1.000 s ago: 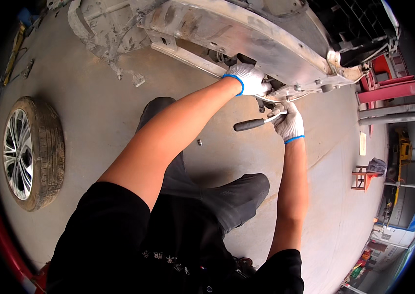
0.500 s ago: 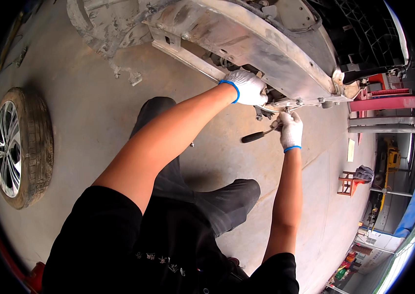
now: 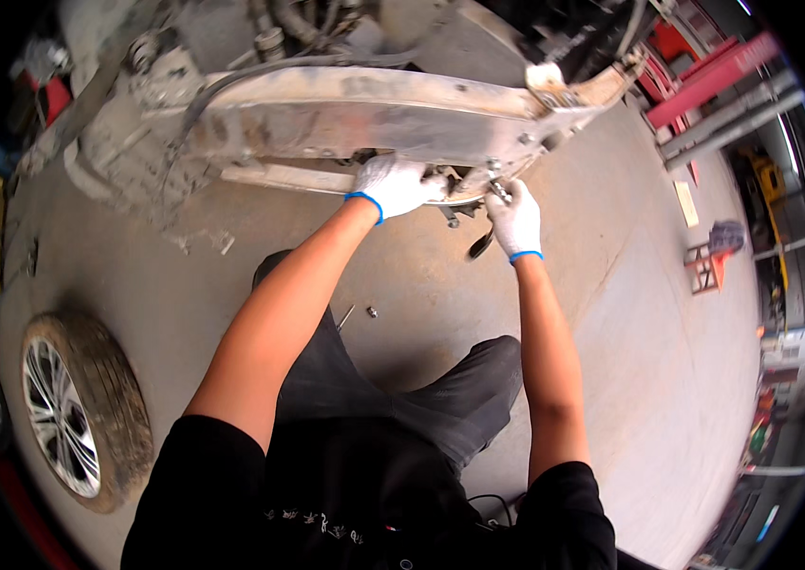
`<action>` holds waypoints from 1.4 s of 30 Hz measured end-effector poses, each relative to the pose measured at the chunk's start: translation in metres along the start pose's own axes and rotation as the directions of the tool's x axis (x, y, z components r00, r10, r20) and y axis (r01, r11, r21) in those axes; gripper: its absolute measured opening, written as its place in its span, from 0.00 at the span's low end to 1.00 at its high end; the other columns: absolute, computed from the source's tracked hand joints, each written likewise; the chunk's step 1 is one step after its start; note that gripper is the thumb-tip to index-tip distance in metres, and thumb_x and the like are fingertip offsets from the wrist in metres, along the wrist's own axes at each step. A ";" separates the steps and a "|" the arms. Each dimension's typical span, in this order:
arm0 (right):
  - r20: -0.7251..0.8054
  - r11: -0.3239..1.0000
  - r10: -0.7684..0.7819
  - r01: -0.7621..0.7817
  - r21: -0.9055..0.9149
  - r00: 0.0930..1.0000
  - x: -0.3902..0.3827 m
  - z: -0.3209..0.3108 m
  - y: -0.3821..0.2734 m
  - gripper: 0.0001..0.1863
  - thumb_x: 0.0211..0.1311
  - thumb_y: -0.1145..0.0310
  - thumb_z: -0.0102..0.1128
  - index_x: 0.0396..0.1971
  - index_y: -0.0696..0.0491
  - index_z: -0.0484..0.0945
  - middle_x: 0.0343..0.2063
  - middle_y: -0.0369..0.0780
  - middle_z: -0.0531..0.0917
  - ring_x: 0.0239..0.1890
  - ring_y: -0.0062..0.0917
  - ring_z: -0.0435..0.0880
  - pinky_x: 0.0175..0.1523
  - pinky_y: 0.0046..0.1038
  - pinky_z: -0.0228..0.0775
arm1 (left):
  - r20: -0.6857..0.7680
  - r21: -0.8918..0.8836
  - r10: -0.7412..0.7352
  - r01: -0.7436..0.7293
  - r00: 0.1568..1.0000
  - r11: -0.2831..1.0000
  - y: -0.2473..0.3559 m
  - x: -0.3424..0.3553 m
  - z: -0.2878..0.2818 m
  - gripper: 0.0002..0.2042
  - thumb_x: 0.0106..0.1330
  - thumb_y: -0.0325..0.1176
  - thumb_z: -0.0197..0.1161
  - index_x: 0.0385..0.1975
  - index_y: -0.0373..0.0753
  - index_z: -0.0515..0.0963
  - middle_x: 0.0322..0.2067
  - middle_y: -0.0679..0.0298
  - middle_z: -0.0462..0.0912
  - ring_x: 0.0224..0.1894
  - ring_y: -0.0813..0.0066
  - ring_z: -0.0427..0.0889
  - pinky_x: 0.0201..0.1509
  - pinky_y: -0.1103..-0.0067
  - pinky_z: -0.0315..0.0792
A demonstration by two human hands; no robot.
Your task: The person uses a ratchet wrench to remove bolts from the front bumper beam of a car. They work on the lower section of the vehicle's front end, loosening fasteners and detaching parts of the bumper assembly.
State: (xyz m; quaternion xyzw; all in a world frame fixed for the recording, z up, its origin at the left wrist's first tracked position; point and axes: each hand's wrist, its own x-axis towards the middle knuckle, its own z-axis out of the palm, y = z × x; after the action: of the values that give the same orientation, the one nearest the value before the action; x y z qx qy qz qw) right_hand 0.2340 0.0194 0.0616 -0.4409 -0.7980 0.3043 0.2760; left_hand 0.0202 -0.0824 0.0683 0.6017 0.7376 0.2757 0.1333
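My left hand (image 3: 395,182), in a white knit glove with a blue cuff, is at the gap under a worn metal beam (image 3: 345,123) on a car's front end. Its fingers are curled and partly hidden in the gap, so what they grip does not show. My right hand (image 3: 518,220), gloved alike, is closed on a ratchet wrench (image 3: 481,244) with a dark handle. The wrench's metal end lies just under a bolt (image 3: 493,165) on the beam's lower edge; whether they touch is unclear. Dark brackets (image 3: 460,217) hang between my hands.
A wheel with tyre (image 3: 89,408) stands at the left on the concrete floor. Between my legs lie a thin metal rod (image 3: 346,316) and a small metal socket-like piece (image 3: 372,312). At the right are a red stool (image 3: 706,269) with dark cloth and a red lift arm (image 3: 716,81).
The view has turned, so the beam lies more level and the floor pieces show. The ratchet's handle, which stuck out to the left, now points down and left. Both hands stay at the beam.
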 end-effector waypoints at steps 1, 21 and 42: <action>-0.084 0.976 -0.116 0.098 -0.195 0.990 -0.003 0.000 0.003 0.09 0.57 0.69 0.58 0.33 0.58 0.74 0.24 0.43 0.80 0.26 0.35 0.81 0.34 0.35 0.75 | -0.009 0.026 0.002 -0.001 1.000 1.000 0.005 0.000 0.001 0.25 0.59 0.57 0.53 0.41 0.42 0.83 0.42 0.48 0.83 0.45 0.47 0.82 0.49 0.58 0.74; 0.283 0.781 0.132 -0.275 0.561 0.950 -0.188 0.046 0.012 0.21 0.71 0.55 0.50 0.50 0.59 0.72 0.32 0.48 0.81 0.35 0.36 0.82 0.40 0.33 0.73 | 0.753 -0.656 -0.183 0.742 0.632 -0.138 0.034 -0.157 0.108 0.21 0.76 0.52 0.45 0.27 0.44 0.71 0.11 0.74 0.59 0.10 0.85 0.55 0.12 0.85 0.49; 0.011 0.842 0.505 -0.496 0.211 0.863 -0.194 0.142 0.151 0.21 0.68 0.56 0.51 0.52 0.55 0.74 0.43 0.51 0.83 0.48 0.46 0.81 0.54 0.40 0.72 | 0.450 -0.788 -0.312 0.536 0.837 0.303 -0.011 -0.134 0.116 0.10 0.73 0.38 0.54 0.30 0.42 0.69 0.16 0.71 0.68 0.14 0.83 0.62 0.16 0.82 0.57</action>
State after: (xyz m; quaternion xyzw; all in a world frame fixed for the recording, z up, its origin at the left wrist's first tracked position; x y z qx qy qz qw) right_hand 0.3035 -0.1201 -0.1753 -0.6095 -0.6129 0.4369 0.2491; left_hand 0.1047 -0.1839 -0.0499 0.2450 0.5901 0.5104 0.5756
